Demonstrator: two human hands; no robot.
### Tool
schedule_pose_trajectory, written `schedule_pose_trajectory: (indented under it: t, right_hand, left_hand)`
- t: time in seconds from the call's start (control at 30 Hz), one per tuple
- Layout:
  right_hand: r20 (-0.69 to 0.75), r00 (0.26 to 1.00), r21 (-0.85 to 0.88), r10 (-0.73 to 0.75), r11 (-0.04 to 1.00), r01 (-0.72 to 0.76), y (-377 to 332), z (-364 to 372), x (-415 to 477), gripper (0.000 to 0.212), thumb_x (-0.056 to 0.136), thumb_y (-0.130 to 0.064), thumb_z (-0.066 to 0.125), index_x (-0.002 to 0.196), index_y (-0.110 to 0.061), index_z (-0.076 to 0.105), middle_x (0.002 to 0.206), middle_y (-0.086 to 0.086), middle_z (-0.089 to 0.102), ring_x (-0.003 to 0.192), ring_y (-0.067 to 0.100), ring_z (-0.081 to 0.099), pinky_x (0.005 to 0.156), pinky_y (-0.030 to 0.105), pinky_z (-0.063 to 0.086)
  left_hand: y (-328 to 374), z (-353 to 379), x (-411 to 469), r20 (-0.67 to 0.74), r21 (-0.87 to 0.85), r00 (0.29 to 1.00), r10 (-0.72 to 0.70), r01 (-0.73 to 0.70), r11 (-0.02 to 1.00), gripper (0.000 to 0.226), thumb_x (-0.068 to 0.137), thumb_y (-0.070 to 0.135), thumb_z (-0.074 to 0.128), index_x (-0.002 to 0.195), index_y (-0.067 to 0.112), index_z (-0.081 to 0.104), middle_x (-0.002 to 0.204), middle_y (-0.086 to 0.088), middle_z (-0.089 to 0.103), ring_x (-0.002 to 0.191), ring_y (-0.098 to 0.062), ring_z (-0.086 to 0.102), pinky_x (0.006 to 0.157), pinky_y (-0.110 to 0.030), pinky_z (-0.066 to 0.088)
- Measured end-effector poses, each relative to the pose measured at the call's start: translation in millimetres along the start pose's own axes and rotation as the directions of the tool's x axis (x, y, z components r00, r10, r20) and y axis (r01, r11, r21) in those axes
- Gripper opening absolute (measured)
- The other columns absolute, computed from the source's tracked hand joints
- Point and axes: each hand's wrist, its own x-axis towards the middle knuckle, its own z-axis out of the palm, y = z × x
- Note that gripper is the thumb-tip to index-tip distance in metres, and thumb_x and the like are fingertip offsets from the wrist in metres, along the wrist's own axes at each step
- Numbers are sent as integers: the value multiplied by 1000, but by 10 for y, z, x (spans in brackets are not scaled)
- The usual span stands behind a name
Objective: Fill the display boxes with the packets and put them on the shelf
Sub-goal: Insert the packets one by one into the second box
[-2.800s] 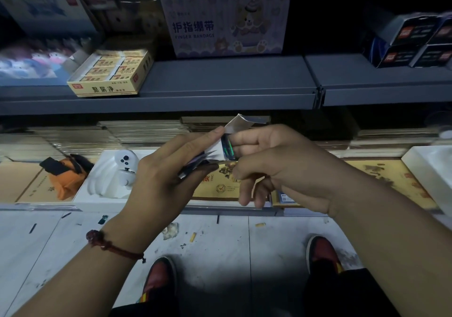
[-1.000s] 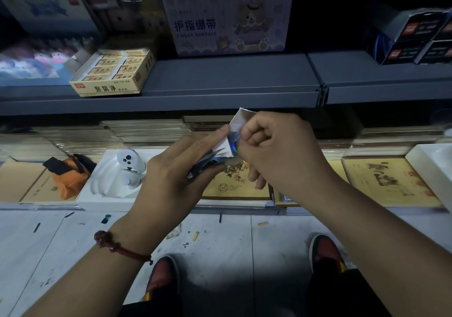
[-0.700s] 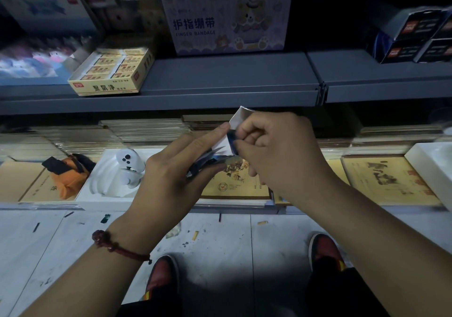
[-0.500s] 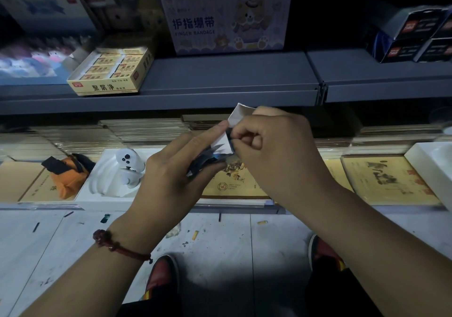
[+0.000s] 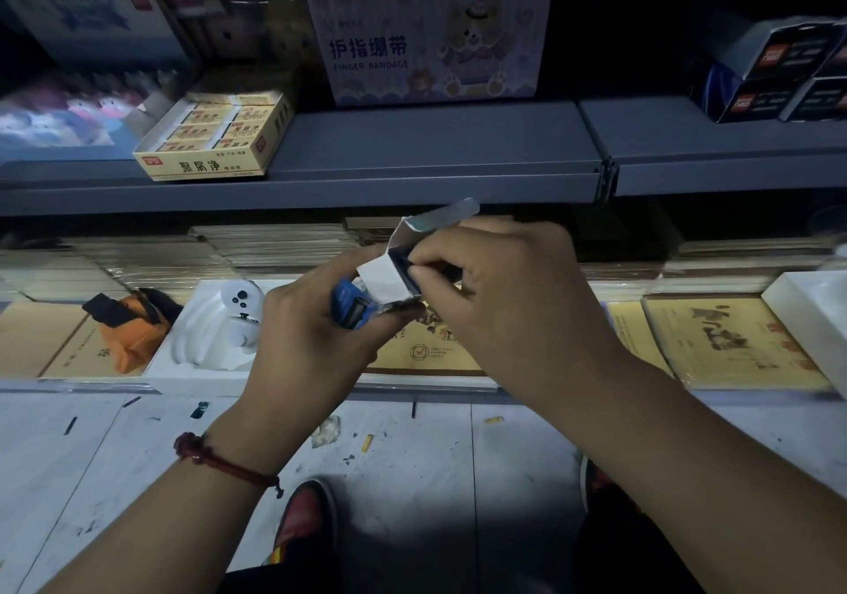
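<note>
A small blue and white display box [image 5: 389,275] is held in mid-air in front of the shelves, its lid flap [image 5: 440,217] standing open at the top. My left hand [image 5: 311,332] grips the box's blue lower end from the left. My right hand [image 5: 504,291] pinches the box's upper opening, fingertips curled at its edge. Whether a packet is between those fingers is hidden. A yellow display box [image 5: 215,140] filled with small packets sits on the grey upper shelf [image 5: 435,149].
A purple "Finger Bandage" carton [image 5: 431,39] stands behind the free stretch of the upper shelf. Dark boxes [image 5: 779,75] sit at upper right. Below are certificate sheets [image 5: 728,341], a white ghost figure [image 5: 238,314] and an orange object [image 5: 133,337]. My shoes show on the floor.
The box has unfolded from a flat shape into an open box. My right hand moved over its top opening and both hands rose slightly.
</note>
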Motion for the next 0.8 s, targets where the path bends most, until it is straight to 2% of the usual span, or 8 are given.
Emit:
schedule_pose_trajectory:
  t: [0.07, 0.13, 0.23, 0.4, 0.47, 0.57, 0.67, 0.8]
  right_hand:
    - [62, 986, 119, 154, 980, -160, -41, -21, -19, 9, 94, -14, 68, 89, -12, 75, 77, 1, 74, 55, 14, 64, 48, 22, 47]
    - [222, 917, 264, 331, 885, -384, -75, -52, -39, 15, 99, -15, 62, 95, -9, 75, 84, 2, 77, 44, 12, 64, 37, 18, 44]
    - [411, 810, 379, 419, 729, -570, -112, -88, -40, 21, 101, -11, 52, 102, -11, 72, 98, 0, 77, 41, 17, 67, 36, 29, 49]
    - [609, 706, 450, 363, 575, -684, -137, -119, -10, 29, 99, -6, 48, 119, -14, 67, 113, 2, 73, 56, 25, 74, 37, 24, 45]
    - [658, 672, 428, 341, 564, -706, -135, -140, -8, 31, 98, -5, 50, 121, -20, 63, 122, 0, 69, 60, 24, 75, 39, 23, 45]
    - [700, 644, 407, 308, 569, -714, -112, -158, 0, 27, 96, -5, 51, 118, -18, 58, 127, 3, 67, 65, 24, 76, 41, 24, 46]
    - [741, 616, 398, 268, 563, -724, -99, -148, -3, 35, 95, -5, 53, 128, -15, 57, 124, 12, 66, 68, 27, 77, 42, 24, 46]
    - [760, 598, 412, 254, 524, -746, -89, -146, 2, 38, 94, -2, 53, 130, -13, 58, 122, 12, 67, 70, 30, 77, 42, 23, 46]
  left_hand:
    - [1, 8, -4, -7, -23, 1000, -23, 23, 999, 42, 72, 46, 78, 108, 54, 58, 77, 13, 71, 51, -8, 66, 52, -12, 51]
    - [-28, 16, -1, -5, 8, 1000, 6, -6, 1000, 44, 74, 36, 82, 106, 54, 58, 78, 19, 69, 54, -5, 67, 54, -8, 49]
    - [-40, 16, 8, 12, 58, 998, 62, -63, 996, 48, 78, 25, 82, 111, 50, 59, 81, 26, 64, 58, -2, 67, 56, -4, 46]
    - [-65, 27, 5, 20, 91, 995, 99, -101, 991, 50, 80, 18, 82, 115, 45, 58, 79, 36, 63, 65, 4, 65, 60, 0, 43]
    - [-85, 31, -5, 33, 102, 992, 122, -125, 987, 53, 79, 12, 82, 117, 42, 59, 85, 43, 60, 70, 9, 64, 63, 2, 42]
    - [-88, 32, -12, 34, 96, 987, 154, -157, 983, 47, 79, 21, 76, 120, 40, 62, 89, 45, 57, 81, 21, 59, 71, 3, 41]
    - [-82, 39, -18, 43, 68, 983, 177, -180, 981, 42, 80, 35, 65, 122, 37, 62, 98, 41, 56, 89, 22, 57, 78, 0, 43]
    - [-116, 42, -19, 54, 86, 978, 200, -204, 975, 42, 82, 36, 62, 123, 24, 65, 103, 29, 59, 94, 21, 56, 80, -3, 45]
